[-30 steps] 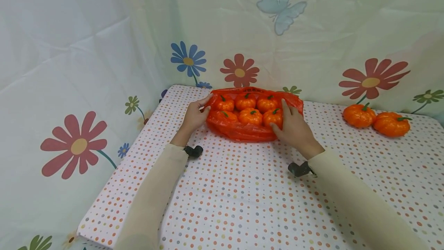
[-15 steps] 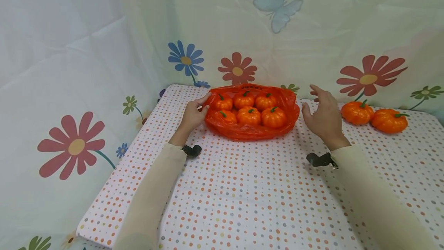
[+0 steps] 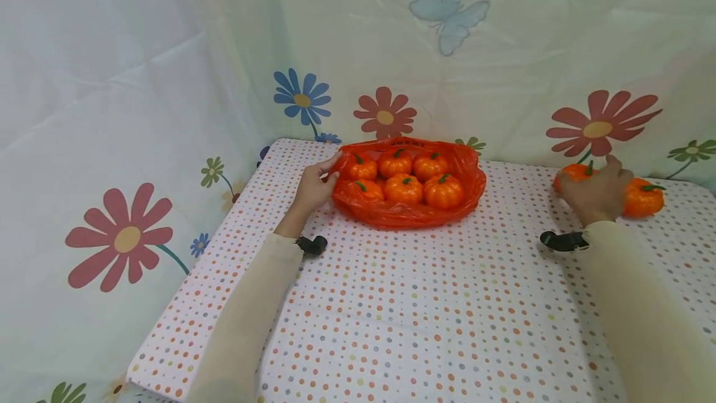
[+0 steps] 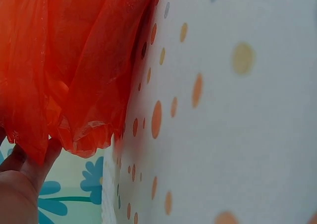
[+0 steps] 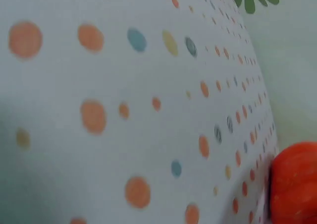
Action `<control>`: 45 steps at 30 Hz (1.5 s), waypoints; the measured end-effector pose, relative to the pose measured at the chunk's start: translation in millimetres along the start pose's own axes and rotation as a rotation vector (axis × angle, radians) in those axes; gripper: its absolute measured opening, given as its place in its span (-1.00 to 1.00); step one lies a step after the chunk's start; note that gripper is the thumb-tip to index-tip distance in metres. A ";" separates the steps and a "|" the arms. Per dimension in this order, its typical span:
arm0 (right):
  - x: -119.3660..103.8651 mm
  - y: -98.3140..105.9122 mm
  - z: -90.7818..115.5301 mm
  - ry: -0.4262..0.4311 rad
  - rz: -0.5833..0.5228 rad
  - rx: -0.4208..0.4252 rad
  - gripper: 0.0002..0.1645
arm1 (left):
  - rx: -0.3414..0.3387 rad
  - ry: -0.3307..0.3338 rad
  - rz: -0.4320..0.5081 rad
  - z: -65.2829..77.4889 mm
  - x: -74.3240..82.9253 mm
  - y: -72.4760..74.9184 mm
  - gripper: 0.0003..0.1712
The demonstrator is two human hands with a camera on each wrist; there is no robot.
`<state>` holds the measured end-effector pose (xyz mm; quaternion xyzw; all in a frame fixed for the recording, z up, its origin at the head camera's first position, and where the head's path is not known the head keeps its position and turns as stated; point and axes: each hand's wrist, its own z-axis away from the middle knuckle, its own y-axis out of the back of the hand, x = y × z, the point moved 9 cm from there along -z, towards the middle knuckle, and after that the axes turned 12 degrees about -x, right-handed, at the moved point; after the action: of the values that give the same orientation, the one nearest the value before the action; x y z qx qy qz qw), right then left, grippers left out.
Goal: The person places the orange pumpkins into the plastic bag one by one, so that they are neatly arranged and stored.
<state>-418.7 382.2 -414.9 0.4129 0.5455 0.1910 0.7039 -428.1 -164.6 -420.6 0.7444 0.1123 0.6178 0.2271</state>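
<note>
My left hand [image 3: 315, 186] pinches the left edge of a red plastic bag [image 3: 386, 213], thumb in front and fingers behind. Its fingers [image 4: 47, 157] show beneath the crumpled plastic in the left wrist view. The bag lies with its mouth spread, and several small orange pumpkins [image 3: 404, 189] with green stems sit inside. Far right, my right hand [image 3: 598, 190] is over a loose pumpkin [image 3: 576, 172], covering much of it; I cannot tell whether the fingers grip it. An orange pumpkin [image 5: 295, 184] shows at the right wrist view's edge, with no fingers visible there.
A second loose pumpkin [image 3: 643, 199] lies just right of my right hand. The table [image 3: 391, 303] has a white cloth with coloured dots. Flower-printed curtains [image 3: 503, 48] stand behind it and on the left.
My right hand has let go of the bag's right side and moved right to the loose pumpkins. The left hand keeps its hold on the bag.
</note>
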 end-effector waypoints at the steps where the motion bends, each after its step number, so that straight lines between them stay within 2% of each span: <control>1: 3.6 0.4 -0.4 -0.008 -0.004 -0.008 0.04 | 0.000 0.000 0.001 0.0 -0.1 -0.3 -0.44; 5: 14.9 -4.7 -1.3 -0.029 0.018 -0.060 0.07 | 0.000 0.010 0.007 -0.7 -0.8 -1.2 -0.44; 8: 25.0 -11.3 -3.5 -0.047 -0.006 -0.088 0.11 | -0.002 0.016 0.013 -1.7 -1.8 -1.8 -0.44; 16: 46.5 -26.5 -14.3 -0.098 -0.118 -0.086 0.25 | 0.005 0.031 -0.016 -1.6 -3.1 -0.1 -0.43; 25: 41.6 -23.4 -10.2 -0.096 -0.076 -0.122 0.20 | 0.001 0.019 -0.010 -0.2 -2.4 -0.6 -0.44; 33: 42.6 -21.1 -10.8 -0.085 -0.069 -0.116 0.18 | -0.007 0.007 0.007 -2.0 -1.7 -2.2 -0.44; 39: 37.4 -20.8 -10.4 -0.038 -0.056 -0.105 0.15 | -0.009 0.015 0.010 -0.8 -0.6 -2.3 -0.44; 45: 17.9 -16.8 -3.0 0.022 -0.052 -0.105 0.13 | -0.005 0.015 -0.005 0.5 0.1 -1.8 -0.44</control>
<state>-418.6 386.3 -439.3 0.3592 0.5529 0.2054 0.7233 -427.5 -163.2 -421.4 0.7390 0.1142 0.6230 0.2297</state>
